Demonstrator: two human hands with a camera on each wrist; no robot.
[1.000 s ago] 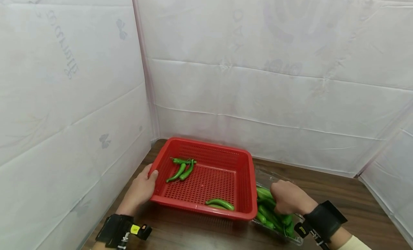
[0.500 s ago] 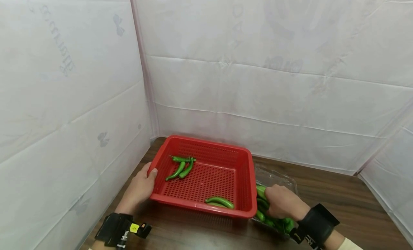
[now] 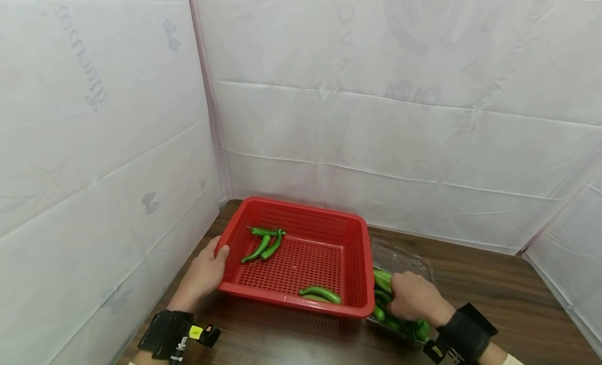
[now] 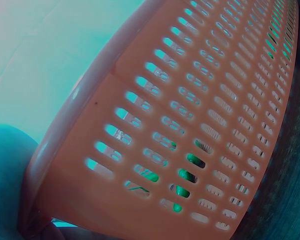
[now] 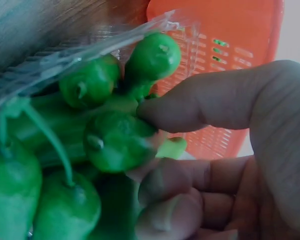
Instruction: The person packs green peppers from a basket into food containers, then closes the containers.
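Peppers (image 3: 397, 318) lay heaped in a clear plastic tray (image 3: 410, 260) that sat hard against the right wall of the red basket (image 3: 359, 273), and the right hand (image 3: 414, 299) was down among them. In the right wrist view its thumb and curled fingers (image 5: 169, 185) pinched 1 green pepper (image 5: 117, 142) near the stem end, with other stem ends crowded around it and the tray's thin clear lip (image 5: 90, 47) just above. The basket's orange-red mesh showed close behind the thumb.

The left hand (image 3: 202, 276) gripped the basket's left rim, thumb hooked over the edge and the rest of the hand outside; the left wrist view showed only the slotted wall (image 4: 199, 115) filling the frame, with green showing through a few slots. The 2 hands were well apart, 1 at each side of the basket.

Inside the basket, 3 peppers (image 3: 263, 242) lay together near the far left corner and 2 more (image 3: 322, 295) lay against the near wall, with bare mesh floor between the groups. The basket's left side stood near the white padded wall (image 3: 103, 171). Open wooden tabletop (image 3: 489, 281) stretched to the right of the tray and in front of the basket's near edge.
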